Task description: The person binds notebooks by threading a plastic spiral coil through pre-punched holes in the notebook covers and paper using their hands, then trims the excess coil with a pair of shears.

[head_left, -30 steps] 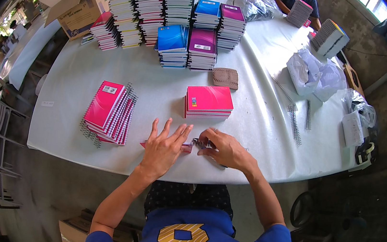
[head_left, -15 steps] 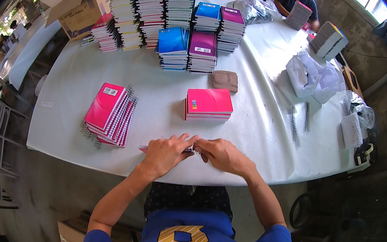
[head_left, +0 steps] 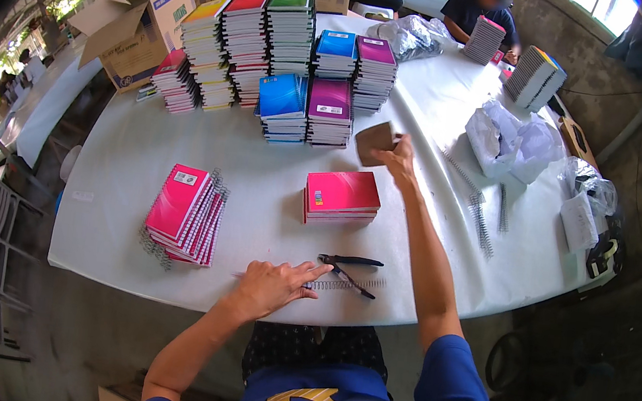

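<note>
My left hand (head_left: 274, 287) is closed near the table's front edge, gripping a notebook that it almost wholly hides; only a thin edge shows. From under its fingers a metal spiral coil (head_left: 359, 284) stretches to the right. Black-handled pliers (head_left: 351, 261) lie spread on the table, partly across the coil, close to my left fingertips. My right hand (head_left: 398, 159) reaches farther out, pinching a flat brown pad (head_left: 374, 143) by its right side, tilted. Between the hands sits a short stack of pink notebooks (head_left: 343, 192). At left, pink notebooks (head_left: 178, 207) with loose coils lie fanned in a pile.
Tall stacks of coloured notebooks (head_left: 290, 36) stand at the back, beside cardboard boxes (head_left: 136, 41). Loose coils (head_left: 481, 220), a white plastic bag (head_left: 517, 140) and a clear bag (head_left: 580, 212) lie at right. Another person (head_left: 480, 16) sits at the far side.
My right hand has left the left hand's side, reached forward and taken the brown pad, tilting it. The pliers and coil are now uncovered. The left hand stays on the notebook.
</note>
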